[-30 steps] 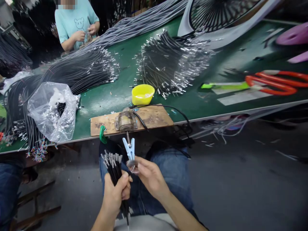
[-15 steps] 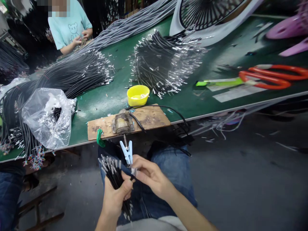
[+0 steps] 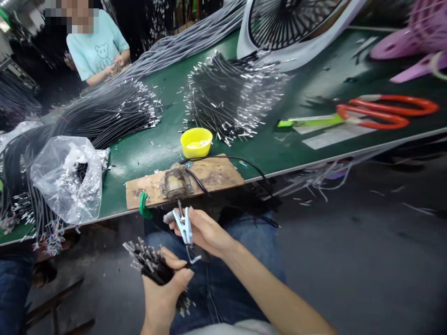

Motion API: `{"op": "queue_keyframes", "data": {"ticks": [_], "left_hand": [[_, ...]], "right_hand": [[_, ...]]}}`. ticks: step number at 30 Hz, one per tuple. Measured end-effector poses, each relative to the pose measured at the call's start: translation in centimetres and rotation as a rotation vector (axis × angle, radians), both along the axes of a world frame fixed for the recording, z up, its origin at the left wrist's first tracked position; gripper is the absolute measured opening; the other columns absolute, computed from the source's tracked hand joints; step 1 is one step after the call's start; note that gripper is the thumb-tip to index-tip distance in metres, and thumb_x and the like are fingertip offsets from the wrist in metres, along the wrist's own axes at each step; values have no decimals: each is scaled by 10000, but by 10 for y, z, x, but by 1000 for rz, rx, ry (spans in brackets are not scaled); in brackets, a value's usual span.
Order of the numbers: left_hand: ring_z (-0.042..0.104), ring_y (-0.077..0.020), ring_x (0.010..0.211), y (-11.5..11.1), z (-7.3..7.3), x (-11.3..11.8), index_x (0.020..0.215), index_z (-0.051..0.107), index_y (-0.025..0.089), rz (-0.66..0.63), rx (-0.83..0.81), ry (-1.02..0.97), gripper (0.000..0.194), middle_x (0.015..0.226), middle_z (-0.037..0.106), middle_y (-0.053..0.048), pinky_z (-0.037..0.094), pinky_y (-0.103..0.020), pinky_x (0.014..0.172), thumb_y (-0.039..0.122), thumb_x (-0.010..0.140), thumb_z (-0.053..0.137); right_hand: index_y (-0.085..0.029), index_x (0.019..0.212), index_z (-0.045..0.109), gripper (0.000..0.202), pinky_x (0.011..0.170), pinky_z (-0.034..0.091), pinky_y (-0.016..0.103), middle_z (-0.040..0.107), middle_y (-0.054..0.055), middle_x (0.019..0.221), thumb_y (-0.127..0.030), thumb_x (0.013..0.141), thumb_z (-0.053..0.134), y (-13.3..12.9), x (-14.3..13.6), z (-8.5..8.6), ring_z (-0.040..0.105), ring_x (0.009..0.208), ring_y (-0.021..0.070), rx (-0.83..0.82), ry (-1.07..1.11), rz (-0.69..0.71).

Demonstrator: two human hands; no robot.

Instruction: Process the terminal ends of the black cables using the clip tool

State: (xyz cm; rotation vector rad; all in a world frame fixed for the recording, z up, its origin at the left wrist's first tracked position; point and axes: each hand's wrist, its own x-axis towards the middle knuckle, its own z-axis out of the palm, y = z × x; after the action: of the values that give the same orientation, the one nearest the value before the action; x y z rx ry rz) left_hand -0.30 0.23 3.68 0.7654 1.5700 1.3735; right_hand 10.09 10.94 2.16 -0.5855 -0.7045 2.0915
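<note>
My left hand [image 3: 162, 293] is closed around a bundle of thin black cables [image 3: 152, 260] with silvery ends. Its thumb and forefinger pinch one cable near a bent silvery wire [image 3: 194, 259] below a light-blue clothespin [image 3: 184, 228]. That clothespin hangs on the shaft [image 3: 179, 205] of a small dirty motor [image 3: 176, 182]. My right hand [image 3: 206, 232] has its fingers on both sides of the clothespin's upper arms, partly behind it. A grey covering or cylinder [image 3: 169, 217] shows at a fingertip; which it is I cannot tell.
The motor sits on a wooden board [image 3: 223, 172] with a green clamp [image 3: 144, 204] at the table edge. Nearby are a yellow bowl [image 3: 196, 143], cable piles [image 3: 216, 93], a plastic bag [image 3: 66, 181], orange-handled scissors [image 3: 384, 111] and a fan [image 3: 286, 28]. Across the table stands a person [image 3: 98, 46].
My right hand has moved up from the cable tip to the clothespin's upper arms. My left hand has shifted slightly down and left with the bundle.
</note>
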Motion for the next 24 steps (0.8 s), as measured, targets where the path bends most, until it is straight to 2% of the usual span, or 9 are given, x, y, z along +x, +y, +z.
{"op": "queue_keyframes", "data": {"ticks": [3, 8, 11, 16, 18, 20, 22, 24], "left_hand": [[565, -145, 657, 6, 0, 1, 607, 679, 160, 38, 16, 16, 114, 648, 595, -4, 448, -273, 714, 204, 579, 781], [471, -105, 524, 14, -4, 5, 577, 672, 134, 25, -3, 25, 151, 568, 526, 9, 390, -240, 520, 242, 584, 777], [475, -110, 524, 14, -4, 6, 595, 674, 133, 22, -19, 28, 164, 573, 536, 2, 389, -244, 515, 257, 584, 780], [511, -134, 563, 10, -6, 0, 590, 684, 149, 3, -19, 39, 170, 597, 559, -11, 424, -263, 561, 282, 577, 789], [522, -148, 564, 8, -8, -2, 585, 688, 158, -6, -32, 33, 175, 599, 572, -20, 435, -276, 562, 292, 565, 800], [530, -158, 566, 4, -10, -3, 578, 690, 167, -3, -58, 21, 179, 605, 591, -31, 445, -282, 562, 290, 548, 816], [536, -157, 582, 0, -10, -2, 574, 682, 172, 9, -99, -8, 185, 607, 601, -34, 452, -274, 571, 274, 536, 832], [493, -119, 528, -4, -9, 0, 650, 683, 181, -9, -159, -118, 208, 585, 583, -17, 417, -236, 503, 286, 551, 832]], "right_hand": [[-148, 542, 631, 447, 519, 393, 230, 550, -7, 487, -582, 572, 731, -1, -8, 6, 481, 495, 102, -5, 16, -57], [-159, 445, 517, 485, 404, 255, 213, 460, -41, 412, -580, 504, 749, 2, -9, 11, 364, 401, 72, -11, -185, -161], [-163, 410, 474, 553, 389, 208, 217, 407, -50, 383, -657, 491, 709, 3, -9, 4, 301, 375, 58, 20, -256, -164], [-172, 397, 423, 626, 403, 202, 227, 362, -44, 377, -742, 612, 564, -6, 0, -16, 281, 390, 64, 52, -314, -241], [-173, 413, 432, 615, 413, 231, 234, 395, -30, 402, -725, 661, 538, -14, 9, -20, 327, 407, 81, 140, -343, -231], [-174, 430, 447, 586, 425, 266, 243, 422, -19, 432, -686, 702, 536, -24, 18, -18, 372, 433, 101, 298, -374, -219], [-172, 464, 489, 512, 442, 310, 249, 458, -5, 470, -584, 763, 547, -32, 25, -12, 419, 467, 119, 469, -418, -224], [-171, 508, 530, 394, 468, 353, 256, 498, 6, 508, -419, 813, 550, -38, 29, -7, 457, 499, 130, 603, -489, -277]]}}
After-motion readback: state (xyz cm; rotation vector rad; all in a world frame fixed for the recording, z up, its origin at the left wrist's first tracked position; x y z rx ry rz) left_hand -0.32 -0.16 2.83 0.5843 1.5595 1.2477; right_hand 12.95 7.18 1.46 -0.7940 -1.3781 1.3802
